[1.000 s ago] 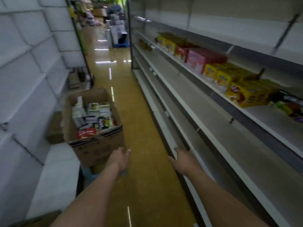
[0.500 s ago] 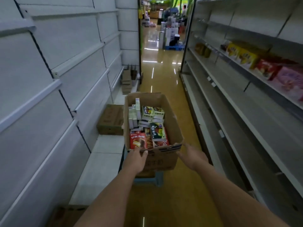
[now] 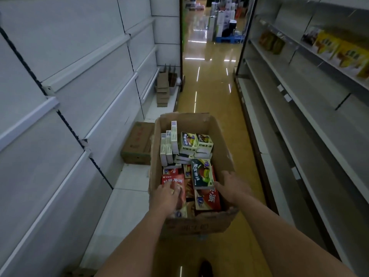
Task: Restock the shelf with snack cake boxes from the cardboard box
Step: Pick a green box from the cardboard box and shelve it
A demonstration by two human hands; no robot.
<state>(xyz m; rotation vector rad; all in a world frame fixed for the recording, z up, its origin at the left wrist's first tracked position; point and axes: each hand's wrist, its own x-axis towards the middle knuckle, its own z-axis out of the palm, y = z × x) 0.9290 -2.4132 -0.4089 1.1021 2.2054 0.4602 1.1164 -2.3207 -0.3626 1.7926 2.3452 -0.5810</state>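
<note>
Several snack cake boxes lie loose in an open cardboard box (image 3: 223, 156) standing in the aisle directly ahead of the person. A red snack box (image 3: 173, 181) lies flat at the near left of the carton; the left hand (image 3: 166, 198) rests on top of it, fingers spread and bent down over its face. Whether the fingers have closed round it cannot be told. A green snack box (image 3: 202, 173) sits beside it, tilted, over another red box (image 3: 207, 200). The right hand (image 3: 232, 188) is inside the carton against its right wall, fingers loosely extended, thumb just beside the green box's near corner; no grip is visible. Further back in the carton stand three narrow white boxes (image 3: 168, 146) on end, with two more green boxes (image 3: 196, 142) next to them.

On the left, a closed brown carton (image 3: 137, 144) sits on the base ledge of bare white shelving (image 3: 60, 92). On the right, long shelves (image 3: 311, 120) run down the aisle, with yellow boxes (image 3: 339, 52) on an upper level. A glossy yellow floor (image 3: 209, 86) reflects ceiling lights.
</note>
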